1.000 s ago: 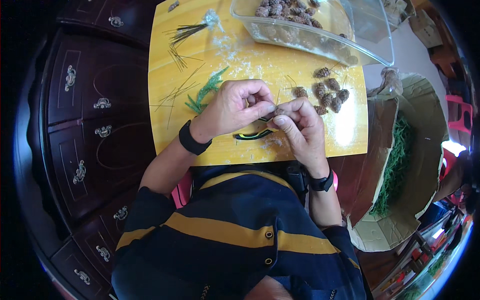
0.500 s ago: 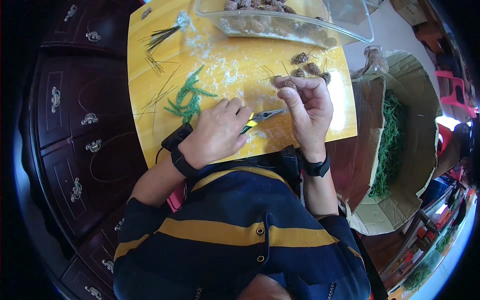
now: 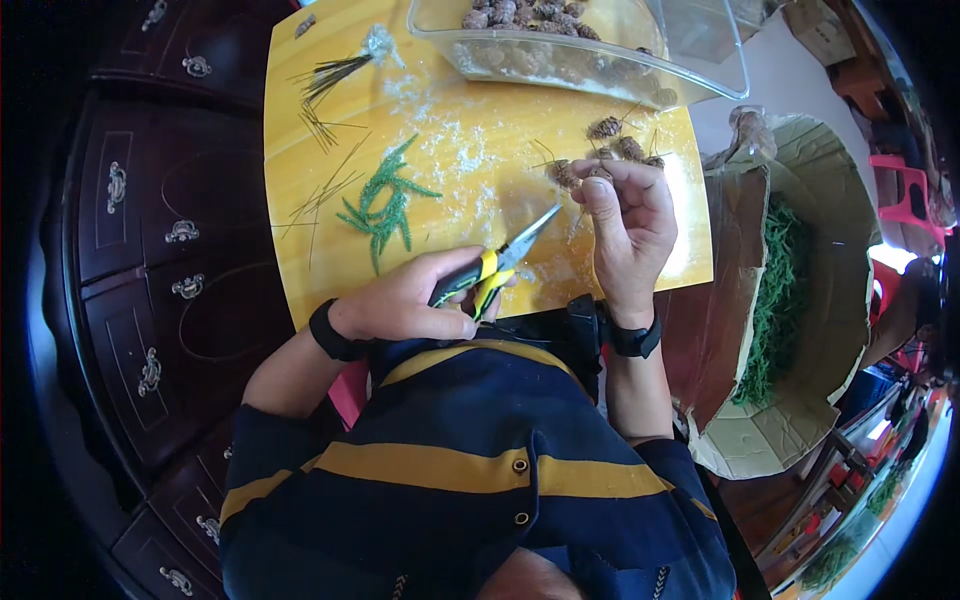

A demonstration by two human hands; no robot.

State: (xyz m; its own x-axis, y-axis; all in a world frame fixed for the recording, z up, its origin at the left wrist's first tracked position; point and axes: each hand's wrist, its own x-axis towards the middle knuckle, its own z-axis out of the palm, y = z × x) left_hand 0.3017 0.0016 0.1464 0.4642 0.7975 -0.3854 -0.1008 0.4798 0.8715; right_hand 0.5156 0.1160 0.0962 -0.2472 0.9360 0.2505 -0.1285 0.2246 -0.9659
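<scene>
My left hand (image 3: 405, 298) is wrapped round a pair of long-nose pliers (image 3: 497, 266) with black and yellow handles. Their grey jaws point up and to the right, the tip just short of my right hand (image 3: 632, 228). Between the thumb and fingers of that hand is a small brown pine cone (image 3: 600, 174), partly covered by the fingertips. Another pine cone (image 3: 564, 176) with thin wires lies close to the left of them. Beyond the fingers lie several more wired cones (image 3: 606, 128). A green artificial sprig (image 3: 385, 200) rests on the table, above my left hand.
The yellow table (image 3: 300, 180) is strewn with white flakes. Loose dark wires (image 3: 320, 200) and a wire bundle (image 3: 335, 75) lie at left. A clear plastic bin (image 3: 580, 55) of cones stands at the back. Right of the table is a cardboard box (image 3: 790, 440) with green sprigs (image 3: 775, 310).
My left hand has turned over and drawn back toward me, so the pliers now point more upward. My right hand has shifted slightly to the right, uncovering the cone beside its fingers.
</scene>
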